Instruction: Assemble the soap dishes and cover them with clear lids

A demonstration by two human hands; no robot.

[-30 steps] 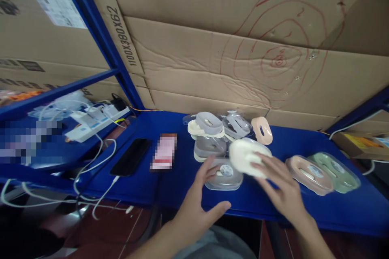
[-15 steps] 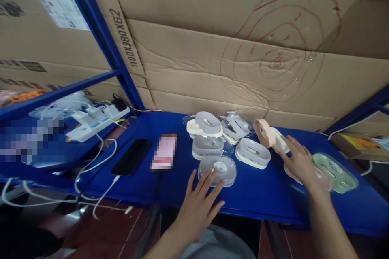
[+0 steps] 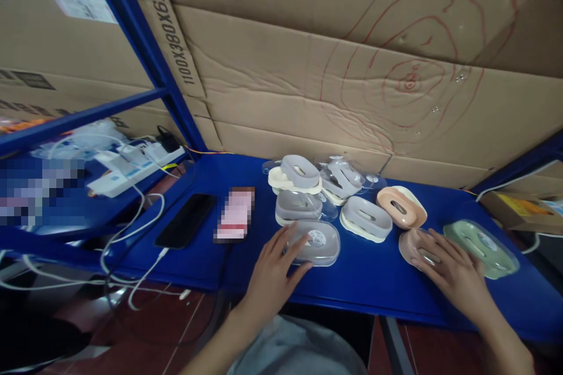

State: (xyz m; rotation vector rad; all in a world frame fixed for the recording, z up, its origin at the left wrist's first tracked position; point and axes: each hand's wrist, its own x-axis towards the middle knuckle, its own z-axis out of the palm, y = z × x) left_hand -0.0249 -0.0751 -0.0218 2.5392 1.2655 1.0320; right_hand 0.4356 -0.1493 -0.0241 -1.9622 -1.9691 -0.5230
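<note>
Several oval soap dishes with drain slots lie on the blue table. My left hand (image 3: 273,272) rests its spread fingers on the left side of a grey soap dish with a clear lid and round label (image 3: 324,249). At the right, my right hand (image 3: 455,269) has its fingers over a pinkish-brown soap dish (image 3: 409,244), partly hiding it. Behind that one, a peach soap dish (image 3: 401,205) sits on a cream base. To the right of my right hand lies a green soap dish (image 3: 488,249) under a clear lid.
Grey soap dishes (image 3: 367,218) on cream bases are grouped at the middle back, some with clear lids. A black phone (image 3: 187,220) and a blurred-out pink-screened phone (image 3: 235,214) lie left. A power strip (image 3: 132,167) trails white cables. Cardboard (image 3: 264,70) closes off the back.
My right hand has let go of the peach soap dish, which now lies flat, and moved down onto the pinkish-brown one. My left hand has slid left to the grey dish's edge.
</note>
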